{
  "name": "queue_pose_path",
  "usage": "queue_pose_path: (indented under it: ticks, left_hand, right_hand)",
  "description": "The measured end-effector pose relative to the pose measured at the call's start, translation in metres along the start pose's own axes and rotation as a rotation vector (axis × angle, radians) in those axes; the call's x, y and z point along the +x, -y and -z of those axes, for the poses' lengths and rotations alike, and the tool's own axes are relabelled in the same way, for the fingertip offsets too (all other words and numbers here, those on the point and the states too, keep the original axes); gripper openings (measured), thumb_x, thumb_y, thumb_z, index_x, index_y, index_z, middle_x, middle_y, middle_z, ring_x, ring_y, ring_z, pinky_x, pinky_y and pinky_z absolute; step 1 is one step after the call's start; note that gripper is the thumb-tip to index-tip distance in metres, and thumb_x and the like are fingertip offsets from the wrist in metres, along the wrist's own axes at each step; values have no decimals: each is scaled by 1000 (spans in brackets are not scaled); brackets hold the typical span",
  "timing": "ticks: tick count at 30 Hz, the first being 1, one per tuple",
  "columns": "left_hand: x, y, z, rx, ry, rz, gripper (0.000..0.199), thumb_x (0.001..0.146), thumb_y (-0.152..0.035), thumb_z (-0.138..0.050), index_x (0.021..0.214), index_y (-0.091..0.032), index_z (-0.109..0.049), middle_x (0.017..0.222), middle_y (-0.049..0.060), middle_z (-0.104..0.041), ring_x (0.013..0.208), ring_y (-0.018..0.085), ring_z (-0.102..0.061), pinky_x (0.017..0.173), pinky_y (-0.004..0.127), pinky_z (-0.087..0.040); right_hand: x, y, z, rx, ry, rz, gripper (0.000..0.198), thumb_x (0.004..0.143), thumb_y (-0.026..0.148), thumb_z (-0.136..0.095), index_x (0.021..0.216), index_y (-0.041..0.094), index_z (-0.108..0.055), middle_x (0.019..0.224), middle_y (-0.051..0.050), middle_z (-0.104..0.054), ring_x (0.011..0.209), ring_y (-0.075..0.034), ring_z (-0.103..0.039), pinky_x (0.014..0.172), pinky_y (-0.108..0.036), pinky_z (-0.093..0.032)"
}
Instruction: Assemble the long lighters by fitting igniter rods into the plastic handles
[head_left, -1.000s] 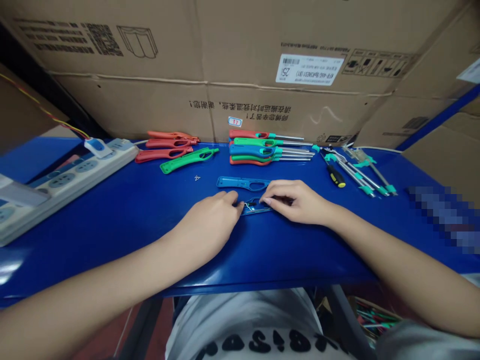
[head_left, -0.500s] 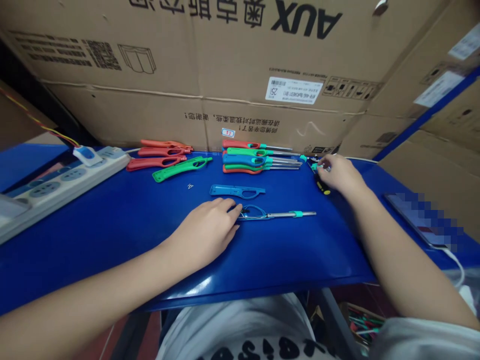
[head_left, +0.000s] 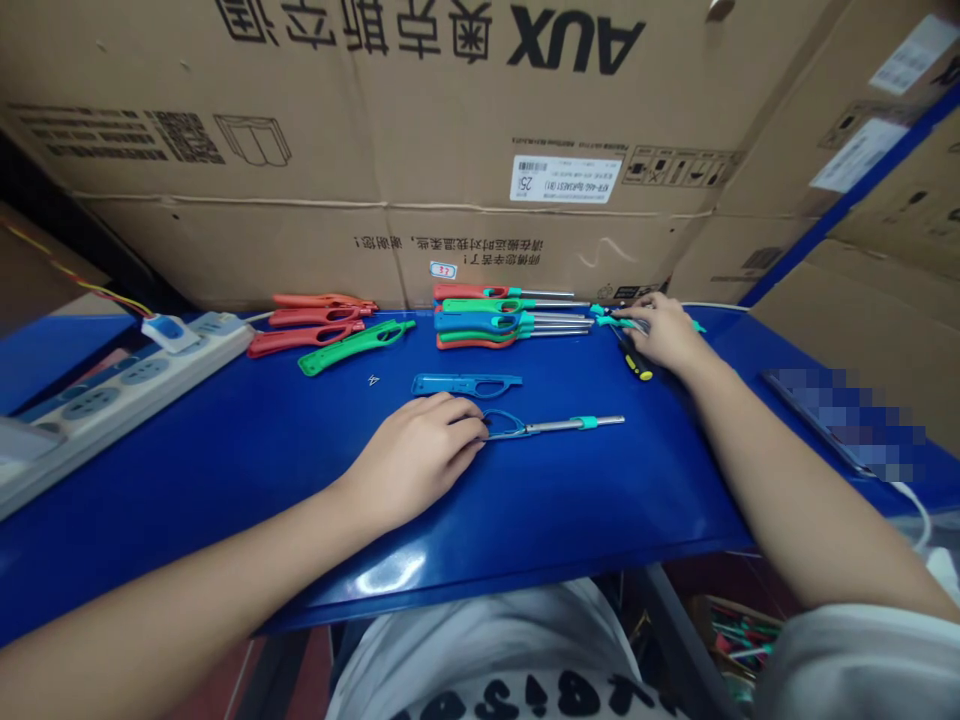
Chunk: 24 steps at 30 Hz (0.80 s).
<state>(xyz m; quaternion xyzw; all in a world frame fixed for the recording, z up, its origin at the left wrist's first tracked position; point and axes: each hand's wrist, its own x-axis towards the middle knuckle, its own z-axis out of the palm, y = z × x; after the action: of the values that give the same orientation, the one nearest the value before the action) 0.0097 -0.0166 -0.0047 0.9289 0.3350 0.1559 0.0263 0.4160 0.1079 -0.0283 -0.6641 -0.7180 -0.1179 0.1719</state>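
My left hand (head_left: 424, 455) is closed over the handle of an opened blue gas lighter (head_left: 504, 424), whose metal tube (head_left: 559, 425) with a teal collar points right. The hand covers most of its handle. Just behind it lies a loose blue handle half (head_left: 466, 385). My right hand (head_left: 666, 330) is at the back right, fingers curled down among small teal parts (head_left: 604, 316). Whatever is between its fingertips is too small to make out. Beside it lies a screwdriver (head_left: 637, 362) with a black and yellow handle.
Several stick lighters (head_left: 480, 321) are piled at the back. Red handle shells (head_left: 311, 342) and a green shell (head_left: 352, 347) lie left of them. A tiny bent wire (head_left: 373, 380) is nearby. A power strip (head_left: 120, 395) edges the left, a phone (head_left: 817, 420) the right. A cardboard box (head_left: 442, 130) stands behind.
My right hand has shifted a little among the small parts, uncovering more of the screwdriver. My left hand stays on the blue lighter, covering slightly more of it. The view has tilted slightly.
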Motion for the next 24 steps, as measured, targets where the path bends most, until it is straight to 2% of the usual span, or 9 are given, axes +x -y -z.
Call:
queue_pose_path:
  ticks: [5,9,14,20,24]
  left_hand:
    - [0,-2,3,-51,-2,-13,16,98,-20,-53,98,-20,-70,111,5,-71,106,23,-65,91,40,-52]
    - [-1,-1,1,-55,14,-22,14,97,-23,-57,96,-21,-71,115,5,-69,108,25,-64,91,43,-51]
    - [-1,0,-2,-51,3,-32,17,98,-29,-57,98,-22,-72,115,6,-69,107,26,-65,90,44,-52]
    - [-1,3,-5,-57,0,-1,13,96,-22,-60,94,-22,-73,116,5,-69,107,26,-65,90,43,-53]
    - [-1,4,-5,-80,-12,31,11,95,-24,-63,92,-23,-74,116,5,-70,107,26,-66,90,44,-53]
  right_hand:
    - [4,-1,-2,100,-60,-15,31,86,26,-58,109,19,-77,120,-16,-63,115,-33,-57,103,-49,-44]
    - [5,4,-3,174,-92,33,29,88,29,-55,103,21,-78,117,-12,-69,114,-30,-62,103,-48,-46]
    - [3,10,-2,147,-8,80,28,86,28,-54,96,20,-79,116,-9,-75,115,-31,-66,101,-47,-48]
    - [2,18,11,111,68,-65,32,88,30,-52,101,21,-80,115,-8,-77,113,-32,-69,97,-44,-51]
    - [1,23,13,125,103,-70,31,88,31,-53,99,21,-80,114,-8,-77,112,-33,-69,95,-43,-51]
